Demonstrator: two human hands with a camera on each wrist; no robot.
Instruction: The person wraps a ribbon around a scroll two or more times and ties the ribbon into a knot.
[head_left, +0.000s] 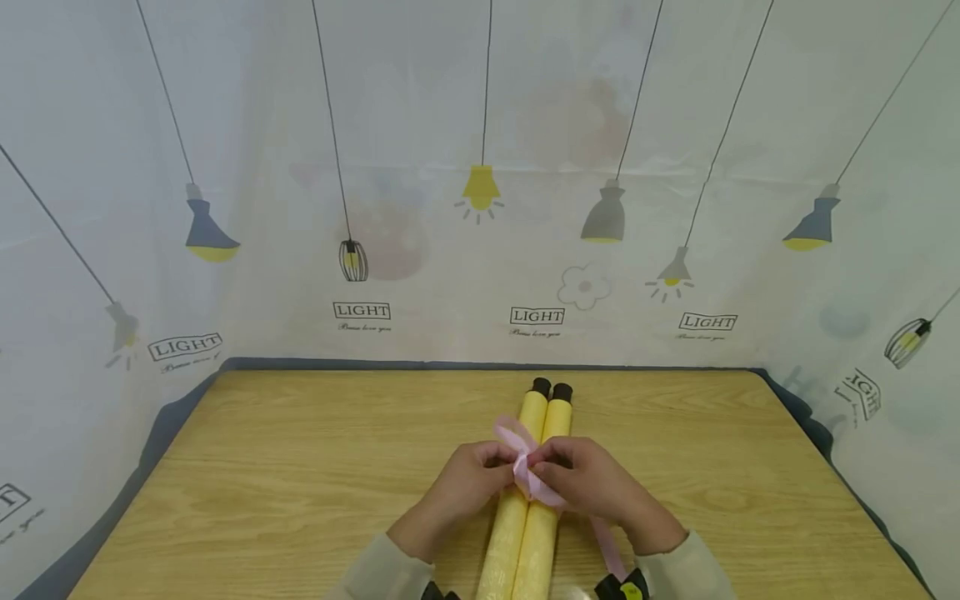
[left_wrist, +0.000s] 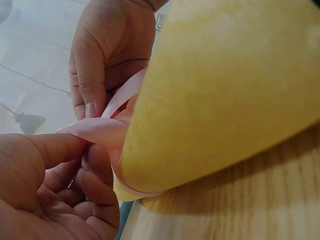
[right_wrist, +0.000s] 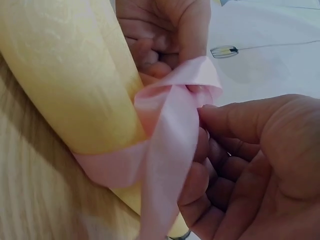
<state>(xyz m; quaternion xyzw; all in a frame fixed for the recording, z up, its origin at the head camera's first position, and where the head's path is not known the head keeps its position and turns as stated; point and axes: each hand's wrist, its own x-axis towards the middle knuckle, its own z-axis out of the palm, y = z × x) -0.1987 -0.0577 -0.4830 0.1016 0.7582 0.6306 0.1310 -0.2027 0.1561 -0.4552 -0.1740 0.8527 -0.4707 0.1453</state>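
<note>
Two long yellow rolls (head_left: 501,542) with black ends (head_left: 542,386) lie side by side on the table, pointing away from me. A pink ribbon (right_wrist: 170,145) is wrapped around them near the middle, with a loop on top and a loose tail hanging down. From the left, my left hand (head_left: 472,479) pinches the ribbon between thumb and forefinger. My right hand (head_left: 588,479) pinches it from the other side, fingertips close to the left hand's. In the left wrist view a yellow roll (left_wrist: 235,90) hides part of the ribbon; fingertips overlap the crossing point.
The wooden table (head_left: 300,467) extends to both sides of the rolls. A pale cloth (head_left: 450,275) printed with hanging lamps stands behind and at both sides. A ribbon tail (head_left: 609,546) trails beside the right wrist, close to a black wrist device (head_left: 622,586).
</note>
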